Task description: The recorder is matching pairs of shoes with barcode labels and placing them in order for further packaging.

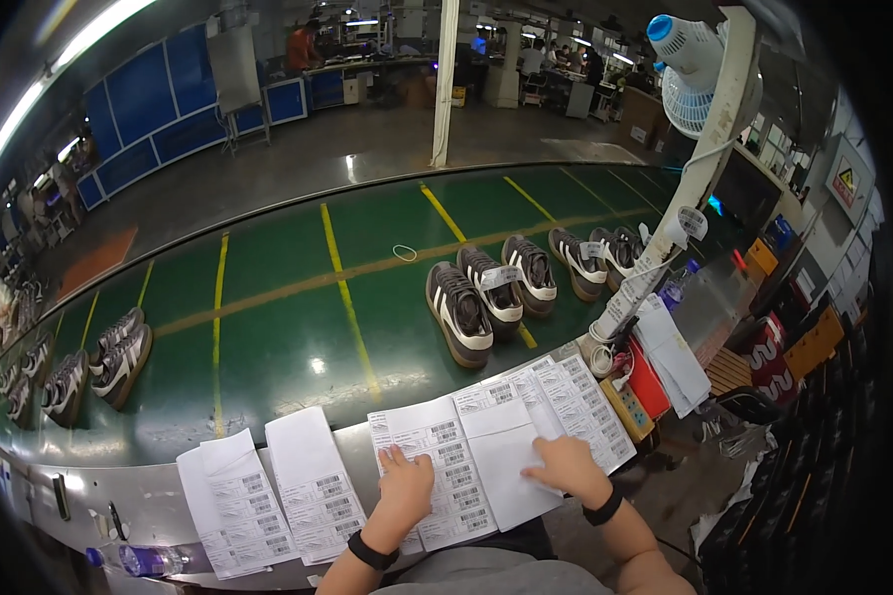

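My left hand [404, 488] rests on a sheet of barcode labels [449, 466], fingers stretched out on the paper. On the right, my right hand [571, 470] touches a blank white sheet [506, 474] near its right edge, thumb and forefinger apart. That blank sheet partly covers printed label sheets [587, 402] fanned out behind and to its right. Two more stacks lie to the left: one partly blank label stack [313, 476] beside my left hand, and another label stack [230, 501] farther left. Both wrists wear a black band.
A green conveyor belt [278, 337] with yellow lines runs beyond the papers. Several dark sneakers [458, 312] stand on it at right, more sneakers [121, 362] at left. A post [680, 213] bears a fan [687, 74]. A bottle [152, 561] lies near left; a power strip [625, 407] is right.
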The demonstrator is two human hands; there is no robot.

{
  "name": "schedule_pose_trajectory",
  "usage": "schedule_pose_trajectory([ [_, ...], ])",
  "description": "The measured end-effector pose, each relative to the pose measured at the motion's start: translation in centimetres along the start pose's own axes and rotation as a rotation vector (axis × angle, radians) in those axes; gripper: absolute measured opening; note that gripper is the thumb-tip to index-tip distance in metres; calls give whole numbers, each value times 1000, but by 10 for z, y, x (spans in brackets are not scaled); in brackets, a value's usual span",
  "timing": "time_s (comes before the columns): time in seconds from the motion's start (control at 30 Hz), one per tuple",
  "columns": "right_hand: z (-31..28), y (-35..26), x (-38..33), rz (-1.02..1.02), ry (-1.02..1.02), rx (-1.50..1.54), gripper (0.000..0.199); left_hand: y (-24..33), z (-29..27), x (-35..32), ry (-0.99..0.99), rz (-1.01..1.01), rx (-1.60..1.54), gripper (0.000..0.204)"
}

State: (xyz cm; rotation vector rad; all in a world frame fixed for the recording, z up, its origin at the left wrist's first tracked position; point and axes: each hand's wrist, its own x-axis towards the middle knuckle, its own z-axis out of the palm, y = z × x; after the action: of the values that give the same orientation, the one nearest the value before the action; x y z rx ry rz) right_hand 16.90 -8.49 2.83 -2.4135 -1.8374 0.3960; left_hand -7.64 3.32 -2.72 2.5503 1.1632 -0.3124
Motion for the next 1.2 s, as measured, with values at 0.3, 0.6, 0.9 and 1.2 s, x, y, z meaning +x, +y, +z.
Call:
schedule_pose_trajectory([
  [0.3,57,-25,-2,68,68,-232,71,5,-23,-27,-4,57,16,90],
  [0.6,53,-27,-9,207,-13,-230,81,11,-11,-45,-11,39,50,105],
  [0.9,25,-23,-48,131,398,280,64,24,-52,-48,85,131,-16,89],
  [1.2,-6,-16,-66,-480,-15,1112,41,66,-56,-32,55,-12,-1035,90],
])
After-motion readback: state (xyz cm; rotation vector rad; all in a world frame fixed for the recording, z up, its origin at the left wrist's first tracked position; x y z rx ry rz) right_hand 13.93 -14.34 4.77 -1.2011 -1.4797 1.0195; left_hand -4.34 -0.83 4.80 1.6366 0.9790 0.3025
